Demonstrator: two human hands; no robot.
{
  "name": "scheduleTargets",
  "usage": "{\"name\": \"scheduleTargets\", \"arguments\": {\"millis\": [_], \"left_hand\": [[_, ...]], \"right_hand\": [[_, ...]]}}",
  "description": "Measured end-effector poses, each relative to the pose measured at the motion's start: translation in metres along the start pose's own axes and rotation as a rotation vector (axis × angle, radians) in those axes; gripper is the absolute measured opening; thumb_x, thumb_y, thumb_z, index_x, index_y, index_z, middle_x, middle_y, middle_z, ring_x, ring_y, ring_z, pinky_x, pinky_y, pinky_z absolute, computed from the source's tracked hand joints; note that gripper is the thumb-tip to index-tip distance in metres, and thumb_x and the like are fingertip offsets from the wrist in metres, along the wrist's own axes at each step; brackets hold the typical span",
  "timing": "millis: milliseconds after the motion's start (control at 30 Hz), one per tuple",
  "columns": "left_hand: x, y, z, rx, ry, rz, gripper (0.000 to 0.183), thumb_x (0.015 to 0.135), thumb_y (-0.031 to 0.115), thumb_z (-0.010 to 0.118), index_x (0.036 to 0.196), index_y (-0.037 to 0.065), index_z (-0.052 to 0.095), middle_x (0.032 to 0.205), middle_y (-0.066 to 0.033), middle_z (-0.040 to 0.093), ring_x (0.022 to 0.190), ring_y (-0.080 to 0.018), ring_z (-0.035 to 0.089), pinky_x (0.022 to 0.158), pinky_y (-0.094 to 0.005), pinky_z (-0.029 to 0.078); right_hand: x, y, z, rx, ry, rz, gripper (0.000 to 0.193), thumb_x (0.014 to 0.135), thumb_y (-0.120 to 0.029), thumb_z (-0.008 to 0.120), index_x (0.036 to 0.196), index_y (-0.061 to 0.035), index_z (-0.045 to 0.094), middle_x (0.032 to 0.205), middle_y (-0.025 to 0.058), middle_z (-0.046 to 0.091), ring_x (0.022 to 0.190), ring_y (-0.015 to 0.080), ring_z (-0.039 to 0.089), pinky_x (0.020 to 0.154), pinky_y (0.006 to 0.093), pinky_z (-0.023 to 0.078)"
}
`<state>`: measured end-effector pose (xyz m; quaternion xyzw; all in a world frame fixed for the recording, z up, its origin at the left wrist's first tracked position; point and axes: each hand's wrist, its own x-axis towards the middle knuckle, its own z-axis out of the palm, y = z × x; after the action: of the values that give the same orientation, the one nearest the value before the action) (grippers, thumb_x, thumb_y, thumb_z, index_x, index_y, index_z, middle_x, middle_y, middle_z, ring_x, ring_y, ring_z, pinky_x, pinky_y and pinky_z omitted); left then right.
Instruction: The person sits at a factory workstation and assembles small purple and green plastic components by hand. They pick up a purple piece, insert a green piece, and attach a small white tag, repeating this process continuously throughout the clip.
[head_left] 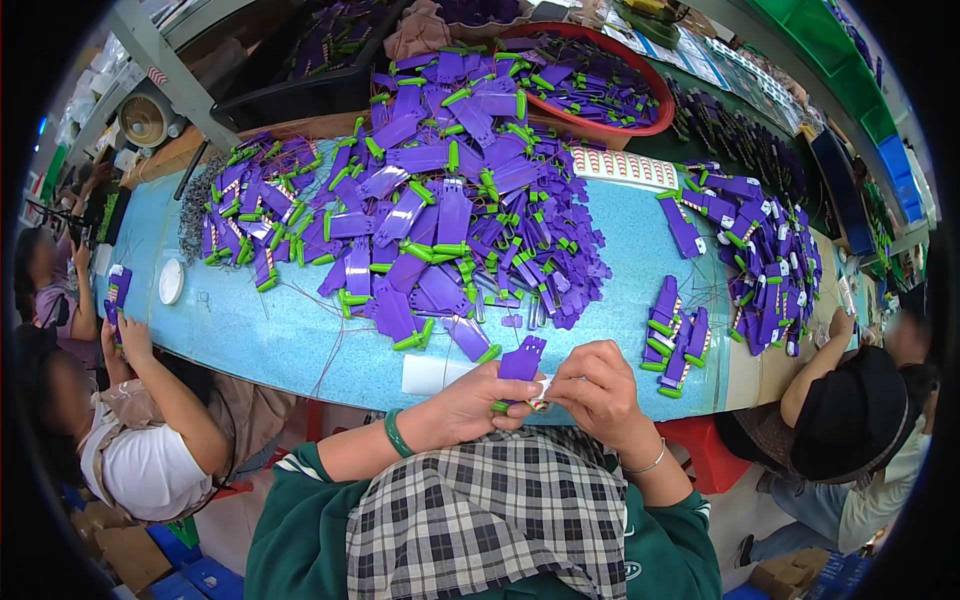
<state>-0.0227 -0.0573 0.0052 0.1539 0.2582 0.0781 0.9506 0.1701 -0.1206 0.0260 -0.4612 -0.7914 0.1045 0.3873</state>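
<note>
Both hands meet just at the near edge of the light blue counter (300, 350), over a lap covered by a checked apron (490, 520). The left hand (470, 405), with a green bangle (397, 433) at its wrist, is closed around the lower end of a flat purple plastic piece (521, 360) that stands upright with its toothed top edge pointing away from the person. The right hand (598, 385), wearing a thin silver bracelet (645, 465), pinches a small white bit at the base of the same piece, fingers curled tight; what exactly that bit is I cannot tell. A white slip of paper (430, 372) lies on the counter just left of the held piece, partly under the left hand.

Beyond the held piece, the middle of the counter is heaped with a big pile of purple pieces with green clips (440, 210). To the right of the held piece sits a small neat stack (678, 340) of the same parts, and further right a second heap (765, 260). Behind the big pile stands a red basin (655, 115) filled with more of them.

Far left of the held piece, another person's hand (125, 330) holds a purple part; another person in a dark cap (860, 420) sits at the right end.
</note>
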Motion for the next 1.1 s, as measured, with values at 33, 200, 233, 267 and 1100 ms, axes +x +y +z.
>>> {"name": "scheduleTargets", "arguments": {"millis": [33,200,233,267,1100], "left_hand": [[0.000,0.000,0.000,-0.013,-0.001,-0.009,0.016,0.087,0.008,0.064,0.099,0.007,0.054,0.082,-0.0008,0.047,0.061,-0.0069,0.038,0.047,-0.0193,0.027],[0.001,-0.003,-0.003,-0.075,-0.023,-0.062,0.016,0.088,0.007,0.063,0.101,0.007,0.053,0.086,-0.0025,0.048,0.063,-0.0079,0.038,0.047,-0.0193,0.028],[0.001,-0.003,-0.003,-0.085,-0.019,-0.075,0.015,0.089,0.007,0.062,0.101,0.007,0.053,0.087,-0.0027,0.048,0.063,-0.0081,0.038,0.047,-0.0194,0.028],[0.002,-0.004,-0.003,-0.113,-0.021,-0.076,0.015,0.089,0.007,0.062,0.100,0.007,0.053,0.085,-0.0025,0.049,0.063,-0.0079,0.039,0.047,-0.0193,0.028],[-0.002,-0.003,0.005,0.044,-0.025,0.060,0.014,0.087,0.012,0.065,0.095,0.007,0.055,0.079,0.0024,0.046,0.061,-0.0051,0.040,0.045,-0.0193,0.025]], "right_hand": [[0.000,0.000,0.000,0.000,-0.002,-0.005,0.021,0.062,-0.012,0.076,0.079,-0.0090,0.064,0.083,0.0010,0.060,0.083,0.0217,0.057,0.070,0.0359,0.043],[0.002,0.000,-0.002,0.011,-0.019,-0.042,0.020,0.063,-0.011,0.074,0.080,-0.0083,0.064,0.085,0.0020,0.060,0.083,0.0219,0.057,0.070,0.0359,0.043],[0.002,0.000,-0.002,0.008,-0.022,-0.052,0.020,0.063,-0.011,0.074,0.081,-0.0079,0.064,0.086,0.0024,0.060,0.083,0.0221,0.057,0.070,0.0360,0.043],[0.002,0.000,-0.001,0.005,-0.025,-0.062,0.021,0.064,-0.011,0.074,0.081,-0.0076,0.063,0.086,0.0029,0.060,0.083,0.0223,0.057,0.070,0.0361,0.043],[0.003,-0.008,-0.003,0.088,0.009,0.042,0.027,0.058,-0.008,0.080,0.080,-0.0070,0.065,0.079,0.0036,0.058,0.080,0.0241,0.056,0.067,0.0345,0.046]]}}
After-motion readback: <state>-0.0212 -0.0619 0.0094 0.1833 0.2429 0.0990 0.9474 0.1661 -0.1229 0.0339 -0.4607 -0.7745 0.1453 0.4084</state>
